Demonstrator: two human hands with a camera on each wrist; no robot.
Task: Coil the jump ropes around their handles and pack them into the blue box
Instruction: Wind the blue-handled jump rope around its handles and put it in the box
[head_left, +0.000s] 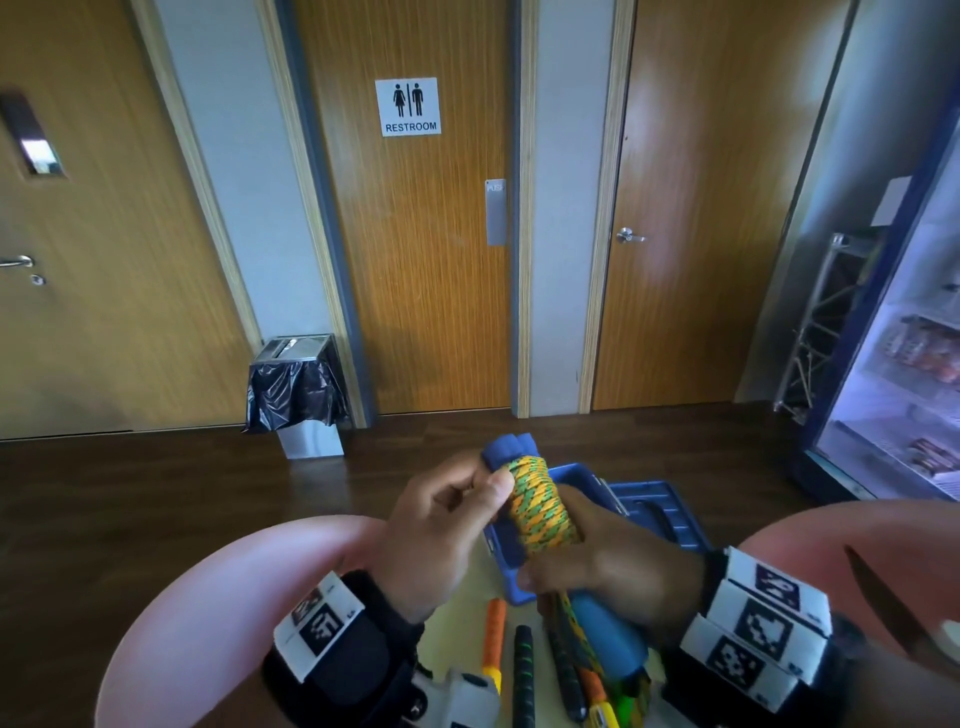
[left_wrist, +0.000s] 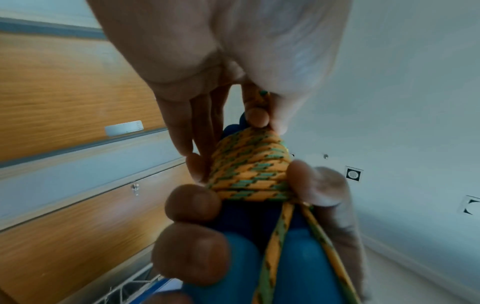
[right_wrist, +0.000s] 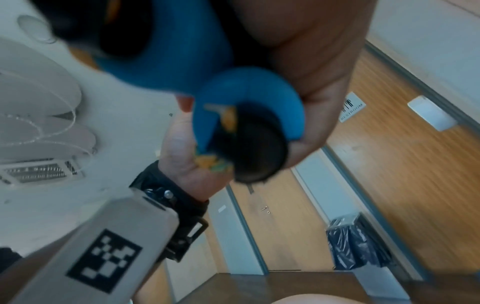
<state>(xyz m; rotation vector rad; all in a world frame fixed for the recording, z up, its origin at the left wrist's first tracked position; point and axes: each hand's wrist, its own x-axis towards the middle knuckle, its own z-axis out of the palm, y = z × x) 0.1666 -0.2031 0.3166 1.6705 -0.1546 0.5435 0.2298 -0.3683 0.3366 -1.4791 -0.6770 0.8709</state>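
The right hand (head_left: 608, 566) is wrapped around the two blue handles (head_left: 605, 631) of a jump rope, held side by side above the table. The left hand (head_left: 441, 525) pinches the orange-and-green rope (head_left: 540, 506) at the top of its coil between thumb and fingertip. The coil sits tight around the upper part of the handles. Just behind the hands lies the open blue box (head_left: 670, 509). Below them, more jump ropes (head_left: 524, 670) with orange and black-green handles lie on the pale table (head_left: 457, 618).

Black wristbands (head_left: 363, 639), checkered marker tags (head_left: 763, 631)
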